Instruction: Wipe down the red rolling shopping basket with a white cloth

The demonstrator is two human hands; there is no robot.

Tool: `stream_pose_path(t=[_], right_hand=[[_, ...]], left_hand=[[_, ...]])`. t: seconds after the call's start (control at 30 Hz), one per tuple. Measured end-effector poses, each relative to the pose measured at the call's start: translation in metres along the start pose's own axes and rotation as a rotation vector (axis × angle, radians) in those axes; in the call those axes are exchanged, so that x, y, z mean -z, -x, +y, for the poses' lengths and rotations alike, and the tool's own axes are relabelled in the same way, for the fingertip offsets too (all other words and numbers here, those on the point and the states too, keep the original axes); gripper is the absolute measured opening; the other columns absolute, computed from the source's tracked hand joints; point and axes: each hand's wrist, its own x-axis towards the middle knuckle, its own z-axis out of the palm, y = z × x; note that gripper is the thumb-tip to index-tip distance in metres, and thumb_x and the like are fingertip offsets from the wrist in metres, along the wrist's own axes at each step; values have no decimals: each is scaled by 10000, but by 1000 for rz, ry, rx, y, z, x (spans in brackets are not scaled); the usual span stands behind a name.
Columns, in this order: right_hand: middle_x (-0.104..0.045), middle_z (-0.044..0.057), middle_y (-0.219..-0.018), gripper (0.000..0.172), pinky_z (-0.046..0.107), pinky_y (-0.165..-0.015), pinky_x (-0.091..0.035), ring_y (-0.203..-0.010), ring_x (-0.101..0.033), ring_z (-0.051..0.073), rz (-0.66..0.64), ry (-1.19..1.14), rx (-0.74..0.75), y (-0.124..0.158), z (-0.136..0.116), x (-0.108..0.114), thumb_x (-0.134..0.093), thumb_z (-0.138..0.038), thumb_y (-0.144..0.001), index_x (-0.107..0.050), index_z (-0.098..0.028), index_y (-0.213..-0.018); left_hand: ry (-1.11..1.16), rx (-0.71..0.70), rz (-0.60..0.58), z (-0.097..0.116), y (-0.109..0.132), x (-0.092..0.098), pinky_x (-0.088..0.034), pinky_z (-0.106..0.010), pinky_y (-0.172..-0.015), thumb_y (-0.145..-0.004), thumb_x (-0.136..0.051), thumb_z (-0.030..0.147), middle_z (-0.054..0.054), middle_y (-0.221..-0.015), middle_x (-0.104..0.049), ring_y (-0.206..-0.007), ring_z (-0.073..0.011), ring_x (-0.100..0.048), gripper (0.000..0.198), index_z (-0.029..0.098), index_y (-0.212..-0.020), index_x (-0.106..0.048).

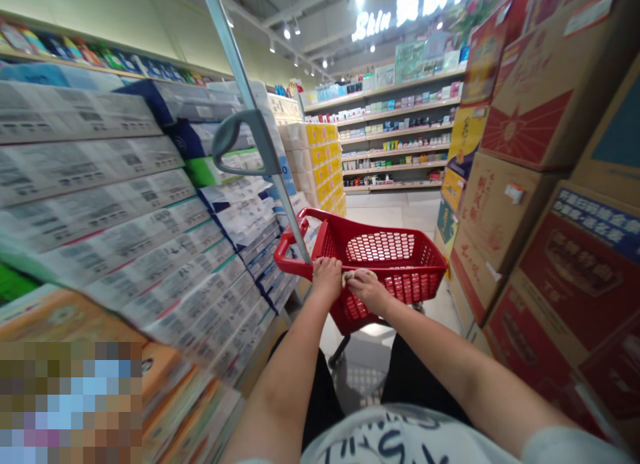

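A red plastic shopping cart (pixel 425 284) with perforated sides stands in front of me, turned sideways. My left hand (pixel 327 279) is closed over its near rim, close to the foot of an upright metal pole (pixel 295 227). Just to the right, my right hand (pixel 369 292) is closed on a pale beige cloth (pixel 350 275) and presses it against the same rim. The cloth is mostly hidden under the fingers. A grey loop handle (pixel 267 144) sits partway up the pole. Inside the basket, I see no goods in the visible part.
Tall stacks of wrapped paper packs (pixel 100 164) line the left side. Cardboard cartons (pixel 520 211) are piled high on the right. Yellow-and-white packs (pixel 320 164) stand beyond the cart, with product shelves (pixel 400 134) at the back. Light floor tiles (pixel 405 207) run between the stacks.
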Motion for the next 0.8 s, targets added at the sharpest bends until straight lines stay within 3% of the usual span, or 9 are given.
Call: stream_pose_path(t=[0.1, 0.27, 0.33, 0.43, 0.6, 0.8], right_hand=[[-658, 61, -863, 181, 359, -957, -452, -980, -548, 211, -144, 127, 103, -1, -4, -3, -556, -97, -869, -684, -182, -774], [-629, 94, -1097, 234, 380, -990, -399, -1098, -495, 221, -189, 395, 205, -4, -7, -5, -465, -135, -951, -685, -179, -1017], [-645, 86, -1037, 210, 358, -934, -416, -1039, -515, 214, -237, 490, 207, -2, -6, -8, -496, -135, -936, -699, -178, -966], [-652, 85, -902, 197, 338, -833, -435, -921, -533, 209, -287, 519, 173, 0, -6, -12, -529, -124, -906, -708, -161, -833], [-644, 95, -1059, 222, 372, -911, -409, -1028, -506, 230, -276, 525, 181, -8, -10, -17, -478, -165, -946, -696, -159, -984], [-655, 85, -861, 196, 346, -820, -437, -909, -541, 220, -316, 523, 167, -6, -14, -17, -538, -152, -904, -702, -153, -795]], left_hand=[[-1, -13, 0, -1, 0, -1, -265, -413, -1049, -845, -493, 156, -85, -1021, -585, -1053, -245, -474, 163, 161, -984, -577], [10, -7, -16, -1, -1, 0, -263, -418, -1047, -846, -503, 182, -86, -1028, -586, -1069, -247, -472, 153, 168, -981, -572], [9, -3, -21, 0, -1, 1, -256, -419, -1049, -828, -513, 166, -89, -1036, -586, -1077, -248, -470, 169, 166, -987, -570], [12, -3, -41, 1, -1, 3, -246, -415, -1054, -797, -538, 145, -89, -1052, -584, -1085, -250, -467, 204, 162, -998, -569], [8, 3, -50, 2, -2, 3, -263, -416, -1028, -884, -452, 169, -93, -1046, -584, -1079, -252, -466, 169, 161, -1003, -572], [-3, 2, -29, 1, -2, -2, -273, -421, -1001, -844, -480, 151, -99, -1037, -580, -1072, -259, -464, 182, 167, -1000, -573]])
